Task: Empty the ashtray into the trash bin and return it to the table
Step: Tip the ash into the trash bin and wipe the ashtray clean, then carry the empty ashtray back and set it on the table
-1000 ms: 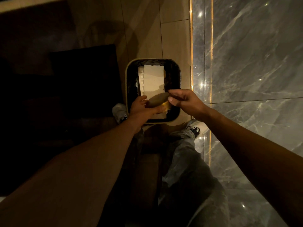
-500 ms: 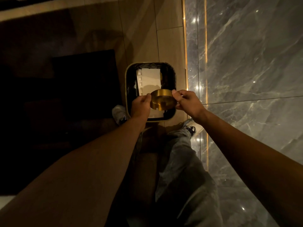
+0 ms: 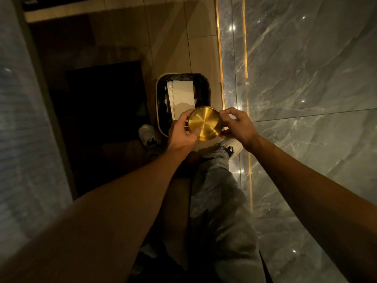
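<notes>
Brass ashtray [image 3: 204, 123] hides the trash bin's [image 3: 161, 127] near rim.

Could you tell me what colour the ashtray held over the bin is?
Shiny gold, brushed metal, seen best in the head view: ashtray.

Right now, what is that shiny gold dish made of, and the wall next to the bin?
The ashtray looks like metal, maybe brass or gold-coated steel: its round face gleams, with fine brushed lines spreading from the centre. Both hands grip its rim. The wall looks like polished grey marble or marble-look tile: pale veins run across it and lights glint on its glossy surface. I cannot tell real stone from imitation.
</notes>
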The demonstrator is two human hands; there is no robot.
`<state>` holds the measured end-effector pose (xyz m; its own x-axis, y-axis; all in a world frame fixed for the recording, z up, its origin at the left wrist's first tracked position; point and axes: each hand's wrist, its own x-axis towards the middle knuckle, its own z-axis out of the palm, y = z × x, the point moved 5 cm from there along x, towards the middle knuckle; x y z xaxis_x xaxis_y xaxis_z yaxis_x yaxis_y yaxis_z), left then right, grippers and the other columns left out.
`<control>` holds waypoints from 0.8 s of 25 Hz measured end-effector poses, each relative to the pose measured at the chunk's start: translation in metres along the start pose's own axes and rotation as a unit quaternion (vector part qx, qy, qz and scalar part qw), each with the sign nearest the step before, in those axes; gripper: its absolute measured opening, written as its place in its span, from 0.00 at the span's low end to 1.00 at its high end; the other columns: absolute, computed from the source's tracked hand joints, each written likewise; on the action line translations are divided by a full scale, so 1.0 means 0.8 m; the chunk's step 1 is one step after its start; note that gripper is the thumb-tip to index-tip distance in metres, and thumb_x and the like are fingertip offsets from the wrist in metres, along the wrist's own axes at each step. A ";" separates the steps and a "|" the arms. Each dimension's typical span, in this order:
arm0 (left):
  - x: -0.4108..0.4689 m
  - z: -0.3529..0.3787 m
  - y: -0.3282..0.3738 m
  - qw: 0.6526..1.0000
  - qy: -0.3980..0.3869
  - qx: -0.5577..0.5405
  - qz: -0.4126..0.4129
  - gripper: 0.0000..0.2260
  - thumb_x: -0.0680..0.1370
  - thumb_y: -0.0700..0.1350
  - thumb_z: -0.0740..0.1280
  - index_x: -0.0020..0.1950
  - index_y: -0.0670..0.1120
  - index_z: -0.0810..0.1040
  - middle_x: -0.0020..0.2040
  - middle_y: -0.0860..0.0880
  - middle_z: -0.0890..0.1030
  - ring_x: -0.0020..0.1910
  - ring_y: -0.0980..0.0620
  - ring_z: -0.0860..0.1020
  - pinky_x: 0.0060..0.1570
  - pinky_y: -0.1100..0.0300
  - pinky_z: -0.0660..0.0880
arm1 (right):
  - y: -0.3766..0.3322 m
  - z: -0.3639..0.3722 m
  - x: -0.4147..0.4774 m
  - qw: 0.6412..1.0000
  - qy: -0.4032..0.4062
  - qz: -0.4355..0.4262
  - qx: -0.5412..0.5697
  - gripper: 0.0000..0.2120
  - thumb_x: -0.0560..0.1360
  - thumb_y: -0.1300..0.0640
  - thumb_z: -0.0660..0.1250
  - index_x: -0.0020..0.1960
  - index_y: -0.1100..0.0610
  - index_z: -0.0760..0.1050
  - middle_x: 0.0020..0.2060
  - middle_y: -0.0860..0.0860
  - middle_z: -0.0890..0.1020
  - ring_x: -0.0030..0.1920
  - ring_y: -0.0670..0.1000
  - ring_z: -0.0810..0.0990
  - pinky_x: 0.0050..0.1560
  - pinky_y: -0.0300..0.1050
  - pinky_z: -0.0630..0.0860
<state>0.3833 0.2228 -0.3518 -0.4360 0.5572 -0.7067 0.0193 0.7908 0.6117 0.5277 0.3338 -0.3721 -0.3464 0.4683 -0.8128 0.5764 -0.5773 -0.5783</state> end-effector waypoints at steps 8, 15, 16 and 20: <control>-0.085 -0.002 0.080 0.980 -0.076 0.150 0.107 0.51 0.60 0.48 0.82 0.76 0.49 0.56 0.74 0.48 0.60 0.72 0.45 0.64 0.69 0.46 0.68 | -0.039 -0.033 -0.119 0.996 -0.036 -0.074 -0.036 0.25 0.74 0.54 0.71 0.69 0.49 0.68 0.49 0.52 0.82 0.45 0.48 0.85 0.43 0.39 0.81; -0.164 -0.023 0.129 0.966 -0.035 0.180 0.180 0.47 0.63 0.49 0.80 0.76 0.50 0.57 0.71 0.46 0.64 0.69 0.44 0.69 0.63 0.45 0.74 | -0.078 -0.039 -0.217 0.987 -0.037 -0.099 -0.119 0.48 0.62 0.63 0.80 0.75 0.46 0.60 0.68 0.49 0.68 0.51 0.51 0.82 0.46 0.44 0.83; -0.174 -0.032 0.133 0.970 -0.035 0.166 0.176 0.47 0.63 0.49 0.81 0.76 0.50 0.58 0.71 0.46 0.64 0.69 0.45 0.69 0.64 0.46 0.73 | -0.088 -0.037 -0.229 0.981 -0.035 -0.110 -0.154 0.50 0.62 0.61 0.81 0.76 0.46 0.57 0.68 0.46 0.65 0.50 0.47 0.81 0.45 0.39 0.82; -0.214 -0.081 0.166 0.974 -0.029 0.112 0.193 0.46 0.63 0.49 0.81 0.75 0.48 0.60 0.71 0.47 0.64 0.71 0.49 0.65 0.71 0.54 0.66 | -0.139 -0.021 -0.276 0.953 -0.017 -0.181 -0.243 0.49 0.64 0.56 0.80 0.77 0.48 0.55 0.67 0.45 0.64 0.50 0.42 0.77 0.44 0.29 0.76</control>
<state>0.4020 0.2162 -0.1266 -0.3065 0.8318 -0.4628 0.3708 0.5521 0.7468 0.5525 0.3063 -0.1272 -0.6071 0.5514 -0.5722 0.6864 0.0011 -0.7272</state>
